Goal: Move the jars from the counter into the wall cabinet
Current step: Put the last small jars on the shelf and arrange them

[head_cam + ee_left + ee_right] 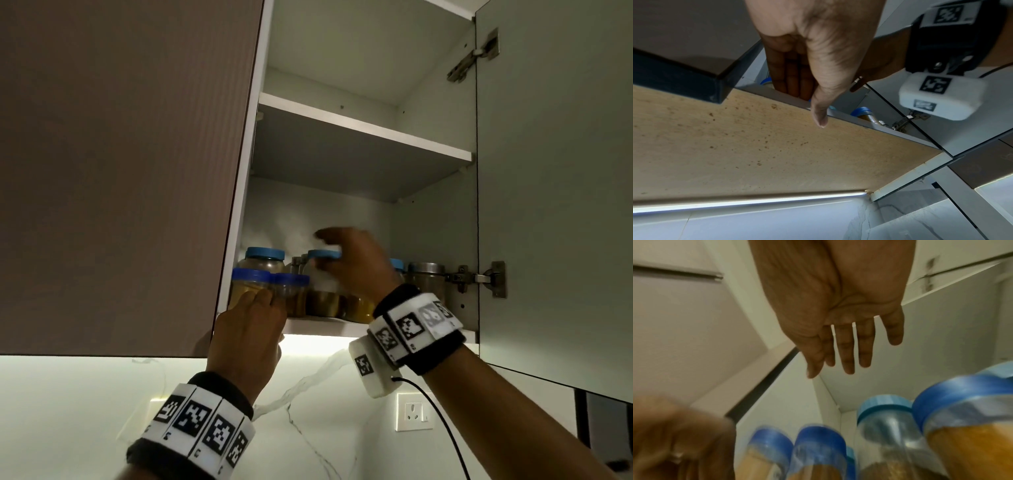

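The jars (270, 287) stand crowded on the wall cabinet's (342, 327) bottom shelf. The left hand (245, 339) lays straight fingers against the near-left dark-blue-lidded jar (251, 286) — no grasp. The right hand (838, 305) hovers above the light-blue-lidded jar (884, 417), fingers spread, released.

Both arms reach up and forward, each with a black wrist strap carrying black-and-white coded tags. The left hand (248, 329) is lower and to the left, back of the hand facing near, fingers (792, 76) straight and held together, thumb lying alongside them. The right hand (352, 263) is higher and farther in, to the right, blurred in the head view. The right wrist view shows its palm flat, fingers (846, 352) straight and slightly spread, holding nothing.
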`<state>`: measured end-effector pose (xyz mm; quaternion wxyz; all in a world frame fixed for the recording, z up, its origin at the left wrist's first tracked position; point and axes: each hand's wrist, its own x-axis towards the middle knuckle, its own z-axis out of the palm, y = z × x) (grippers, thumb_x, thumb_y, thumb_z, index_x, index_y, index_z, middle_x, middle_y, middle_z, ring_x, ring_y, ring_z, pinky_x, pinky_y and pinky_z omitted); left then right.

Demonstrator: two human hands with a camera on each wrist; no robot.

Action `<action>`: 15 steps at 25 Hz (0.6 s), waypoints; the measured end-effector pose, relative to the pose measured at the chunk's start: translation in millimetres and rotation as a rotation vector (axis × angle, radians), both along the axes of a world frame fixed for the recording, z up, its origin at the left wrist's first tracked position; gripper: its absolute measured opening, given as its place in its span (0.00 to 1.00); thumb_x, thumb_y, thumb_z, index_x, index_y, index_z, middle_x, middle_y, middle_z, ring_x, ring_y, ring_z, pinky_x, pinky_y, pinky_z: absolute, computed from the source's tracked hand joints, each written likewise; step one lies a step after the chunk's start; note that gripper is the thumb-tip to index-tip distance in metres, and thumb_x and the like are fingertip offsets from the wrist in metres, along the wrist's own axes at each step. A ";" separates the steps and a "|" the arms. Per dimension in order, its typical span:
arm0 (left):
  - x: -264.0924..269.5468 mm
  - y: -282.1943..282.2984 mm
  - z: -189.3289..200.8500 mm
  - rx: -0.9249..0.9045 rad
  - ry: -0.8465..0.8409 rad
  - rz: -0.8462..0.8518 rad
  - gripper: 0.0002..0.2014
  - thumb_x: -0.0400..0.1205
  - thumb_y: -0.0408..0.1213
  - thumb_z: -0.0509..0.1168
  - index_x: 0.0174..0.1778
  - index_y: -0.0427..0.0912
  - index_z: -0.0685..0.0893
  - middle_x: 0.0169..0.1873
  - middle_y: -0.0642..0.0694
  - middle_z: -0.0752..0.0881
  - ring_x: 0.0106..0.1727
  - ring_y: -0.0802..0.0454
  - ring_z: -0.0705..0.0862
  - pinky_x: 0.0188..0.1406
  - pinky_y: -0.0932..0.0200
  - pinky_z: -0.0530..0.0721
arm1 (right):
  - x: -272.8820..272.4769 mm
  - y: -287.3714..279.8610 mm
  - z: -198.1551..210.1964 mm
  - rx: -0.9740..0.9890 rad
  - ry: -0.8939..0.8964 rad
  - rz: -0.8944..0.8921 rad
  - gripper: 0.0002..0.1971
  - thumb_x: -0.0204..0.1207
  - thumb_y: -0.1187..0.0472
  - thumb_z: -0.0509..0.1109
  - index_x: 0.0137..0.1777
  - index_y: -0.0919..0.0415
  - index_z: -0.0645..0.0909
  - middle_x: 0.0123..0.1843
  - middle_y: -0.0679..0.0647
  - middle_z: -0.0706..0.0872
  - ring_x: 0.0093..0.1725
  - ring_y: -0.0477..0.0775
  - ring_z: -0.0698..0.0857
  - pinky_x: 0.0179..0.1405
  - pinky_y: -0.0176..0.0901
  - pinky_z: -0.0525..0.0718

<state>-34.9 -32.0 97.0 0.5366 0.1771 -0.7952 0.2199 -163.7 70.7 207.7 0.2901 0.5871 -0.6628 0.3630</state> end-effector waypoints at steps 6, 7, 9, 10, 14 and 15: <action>0.1 5.8 0.4 0.015 0.005 0.032 0.23 0.50 0.31 0.85 0.39 0.41 0.87 0.29 0.47 0.86 0.30 0.48 0.87 0.19 0.60 0.80 | -59.0 53.4 -51.9 -0.295 -0.393 -0.101 0.24 0.71 0.48 0.75 0.66 0.54 0.78 0.54 0.51 0.87 0.54 0.49 0.86 0.58 0.50 0.84; 1.5 5.5 0.2 0.014 -0.001 0.039 0.23 0.50 0.31 0.85 0.39 0.41 0.87 0.30 0.46 0.87 0.30 0.47 0.87 0.20 0.59 0.80 | -64.5 46.7 -64.6 -0.267 -0.421 -0.107 0.25 0.70 0.46 0.75 0.66 0.53 0.77 0.53 0.50 0.88 0.52 0.50 0.86 0.56 0.50 0.85; 2.2 6.0 -0.1 0.018 -0.018 0.057 0.23 0.50 0.32 0.85 0.38 0.39 0.86 0.29 0.44 0.86 0.30 0.46 0.86 0.19 0.58 0.80 | -70.3 32.9 -83.2 -0.252 -0.418 -0.109 0.25 0.69 0.43 0.75 0.63 0.50 0.77 0.48 0.46 0.88 0.48 0.47 0.87 0.48 0.44 0.85; 2.2 6.1 0.1 0.023 -0.027 0.062 0.23 0.50 0.32 0.85 0.38 0.39 0.86 0.29 0.44 0.86 0.29 0.45 0.86 0.19 0.58 0.80 | -70.9 25.7 -88.5 -0.263 -0.388 -0.127 0.23 0.69 0.42 0.74 0.61 0.49 0.76 0.45 0.43 0.87 0.44 0.45 0.86 0.42 0.39 0.83; 1.9 6.1 1.2 0.029 -0.036 0.050 0.22 0.49 0.32 0.85 0.37 0.39 0.86 0.28 0.44 0.86 0.27 0.46 0.86 0.20 0.59 0.80 | -64.0 8.2 -94.0 -0.394 -0.307 -0.175 0.24 0.67 0.41 0.75 0.59 0.46 0.70 0.41 0.41 0.84 0.41 0.43 0.83 0.47 0.45 0.85; 1.5 5.5 1.1 0.020 -0.035 0.044 0.22 0.49 0.31 0.85 0.37 0.39 0.86 0.27 0.44 0.86 0.27 0.46 0.86 0.20 0.58 0.81 | -62.8 4.7 -94.1 -0.409 -0.306 -0.182 0.26 0.66 0.41 0.75 0.60 0.45 0.69 0.44 0.41 0.85 0.43 0.45 0.83 0.52 0.47 0.84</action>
